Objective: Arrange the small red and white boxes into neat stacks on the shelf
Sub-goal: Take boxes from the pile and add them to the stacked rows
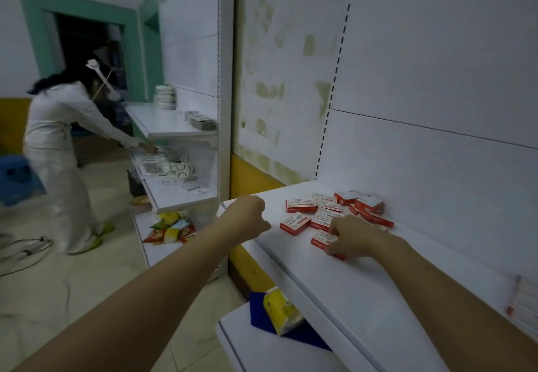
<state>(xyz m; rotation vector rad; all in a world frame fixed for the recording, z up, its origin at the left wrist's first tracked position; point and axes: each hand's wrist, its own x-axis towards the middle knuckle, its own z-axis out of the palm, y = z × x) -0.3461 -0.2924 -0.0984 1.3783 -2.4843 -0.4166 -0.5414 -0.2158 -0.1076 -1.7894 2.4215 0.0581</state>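
Observation:
Several small red and white boxes (329,211) lie scattered in a loose heap on the white shelf (364,278), near its far left end against the back panel. My right hand (353,236) grips the nearest box (321,239), fingers curled over its right part. My left hand (247,216) hovers over the shelf's left corner with its fingers curled into a fist, holding nothing, a little left of the heap.
A lower shelf (253,342) carries a yellow packet (281,312) on a blue sheet. A person in white (58,150) bends over another shelf unit at the left. Snack packets (170,227) lie at that unit's base. Cables (26,249) trail on the floor.

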